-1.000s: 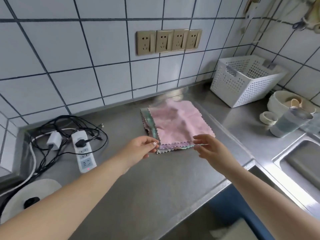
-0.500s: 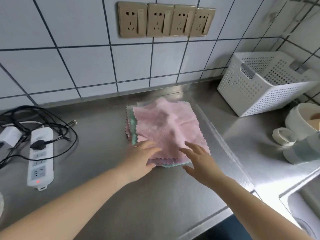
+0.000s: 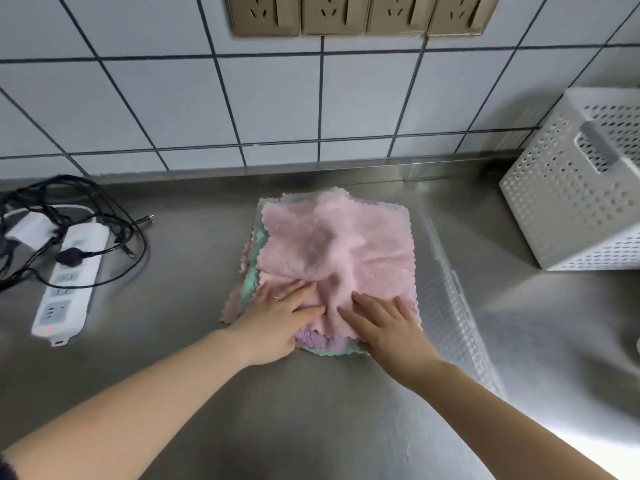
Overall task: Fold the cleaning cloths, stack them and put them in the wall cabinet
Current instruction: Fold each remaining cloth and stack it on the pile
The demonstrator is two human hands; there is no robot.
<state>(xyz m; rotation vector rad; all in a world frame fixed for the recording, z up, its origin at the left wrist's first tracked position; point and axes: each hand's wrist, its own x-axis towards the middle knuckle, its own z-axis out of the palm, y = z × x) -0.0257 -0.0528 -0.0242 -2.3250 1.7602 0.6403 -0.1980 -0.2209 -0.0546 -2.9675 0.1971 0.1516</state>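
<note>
Stack of cloths (image 3: 332, 258) lies flat on the steel counter (image 3: 311, 410), roughly centred, near the tiled wall (image 3: 277, 109) but not touching it. Top cloth pink (image 3: 346, 244), wrinkled along a ridge down its middle; green edges (image 3: 251, 282) show on the left side and along the near edge, a purple layer (image 3: 318, 339) shows at the near edge between the hands, and a pink scalloped corner pokes out at lower left. Layers not squared up: edges offset on the left and at the back. Left hand (image 3: 277, 323) rests palm down on the near left part of the stack, fingers straight and spread, a ring visible on one finger; not gripping anything. Right hand (image 3: 388, 323) rests palm down on the near right part, fingers extended and flat on the pink cloth; likewise no grasp. The two hands lie just beside each other, fingertips apart. Off to the left on the counter: a white power strip (image 3: 69, 285) with a black plug in it and tangled black cables (image 3: 86, 216). To the right, well apart from the stack: a white perforated basket (image 3: 571, 188). Row of beige wall sockets (image 3: 360, 15) above, cut off by the top of the view.
</note>
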